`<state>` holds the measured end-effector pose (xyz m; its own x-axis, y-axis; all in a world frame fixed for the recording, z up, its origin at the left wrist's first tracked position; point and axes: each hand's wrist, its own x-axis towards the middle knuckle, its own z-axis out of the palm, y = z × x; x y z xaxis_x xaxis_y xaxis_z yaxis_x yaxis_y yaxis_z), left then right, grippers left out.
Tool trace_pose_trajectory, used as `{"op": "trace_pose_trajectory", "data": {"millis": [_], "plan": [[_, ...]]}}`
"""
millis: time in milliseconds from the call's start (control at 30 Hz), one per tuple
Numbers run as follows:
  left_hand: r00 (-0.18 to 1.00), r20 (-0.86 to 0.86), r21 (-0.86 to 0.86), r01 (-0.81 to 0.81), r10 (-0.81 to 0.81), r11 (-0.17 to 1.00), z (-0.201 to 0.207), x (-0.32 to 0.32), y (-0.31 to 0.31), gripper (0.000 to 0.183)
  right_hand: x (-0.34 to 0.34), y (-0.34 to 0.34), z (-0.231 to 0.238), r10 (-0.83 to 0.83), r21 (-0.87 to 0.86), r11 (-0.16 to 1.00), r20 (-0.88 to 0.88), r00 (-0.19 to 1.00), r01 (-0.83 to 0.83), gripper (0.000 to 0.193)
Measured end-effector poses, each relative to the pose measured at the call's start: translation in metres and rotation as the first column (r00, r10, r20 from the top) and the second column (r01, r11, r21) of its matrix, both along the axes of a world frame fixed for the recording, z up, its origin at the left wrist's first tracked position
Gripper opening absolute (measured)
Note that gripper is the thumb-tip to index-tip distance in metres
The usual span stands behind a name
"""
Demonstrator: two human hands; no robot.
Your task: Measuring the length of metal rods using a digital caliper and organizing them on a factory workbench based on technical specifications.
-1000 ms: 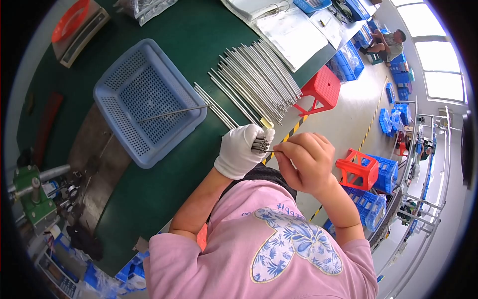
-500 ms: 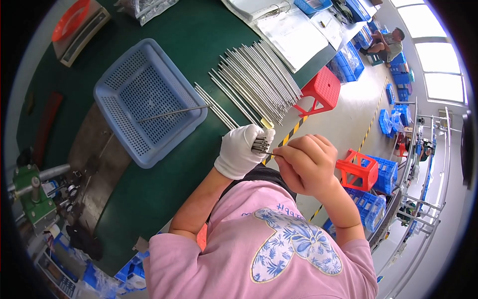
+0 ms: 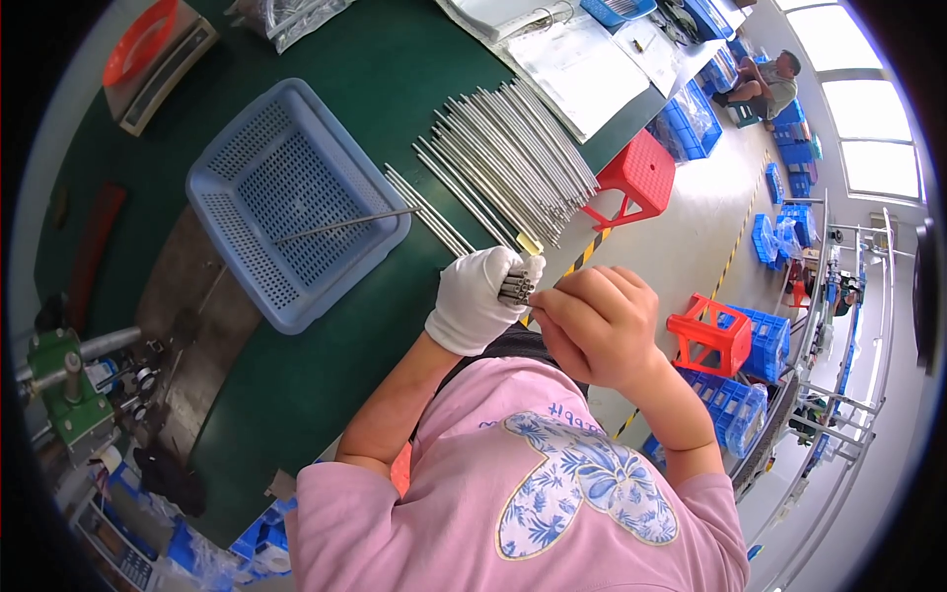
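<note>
My left hand (image 3: pixel 472 304), in a white glove, is wrapped round a bundle of thin metal tubes (image 3: pixel 515 287) whose ends stick out toward the right. My bare right hand (image 3: pixel 604 321) is closed in a pinch close beside those ends. A thin dark pin-like piece (image 3: pixel 534 305) shows between its fingertips and the bundle; its full shape is hidden. Beyond my left hand, many metal rods (image 3: pixel 508 158) lie side by side on the green table (image 3: pixel 395 99). A blue-grey perforated basket (image 3: pixel 202 187) stands to the left, with a single rod (image 3: pixel 345 227) slanting across its rim.
Papers (image 3: pixel 572 84) lie at the table's far right. A red stool (image 3: pixel 641 178) stands past the table edge, and another red stool (image 3: pixel 712 335) is further right near blue crates (image 3: pixel 764 343). Green machinery (image 3: pixel 69 385) is at the left. A seated person (image 3: pixel 769 87) is far off.
My right hand has shifted slightly left, bringing its fingertips closer to the tube ends, and less of the thin piece shows. The left hand keeps its hold on the bundle.
</note>
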<state>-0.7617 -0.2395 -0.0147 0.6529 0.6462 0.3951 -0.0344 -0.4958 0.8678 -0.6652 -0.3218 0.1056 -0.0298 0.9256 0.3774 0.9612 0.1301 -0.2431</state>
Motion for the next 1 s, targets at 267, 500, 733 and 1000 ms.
{"op": "trace_pose_trajectory", "data": {"millis": [267, 500, 733, 1000], "plan": [[0.999, -0.028, -0.013, 0.020, -0.021, 1.000, 0.002, -0.004, 0.003, 0.023, -0.003, 0.002, -0.003, -0.031, -0.030, 0.999, -0.004, 1.000, 0.031, 0.018], [0.993, 0.089, -0.069, -0.074, 0.080, 0.995, 0.005, -0.005, -0.003, 0.023, -0.002, -0.012, 0.031, -0.019, 0.124, 0.992, -0.110, 0.994, 0.032, 0.011], [0.933, 0.295, 0.196, 0.153, -0.207, 0.969, 0.110, -0.044, 0.070, 0.026, 0.021, -0.044, 0.013, -0.174, 0.225, 0.948, -0.226, 0.958, 0.225, 0.010], [0.901, -0.417, 0.698, 0.400, -0.117, 0.594, 0.018, -0.044, 0.192, 0.036, 0.028, -0.082, -0.019, -0.316, 0.147, 0.918, -0.288, 0.904, 0.368, 0.012]]}}
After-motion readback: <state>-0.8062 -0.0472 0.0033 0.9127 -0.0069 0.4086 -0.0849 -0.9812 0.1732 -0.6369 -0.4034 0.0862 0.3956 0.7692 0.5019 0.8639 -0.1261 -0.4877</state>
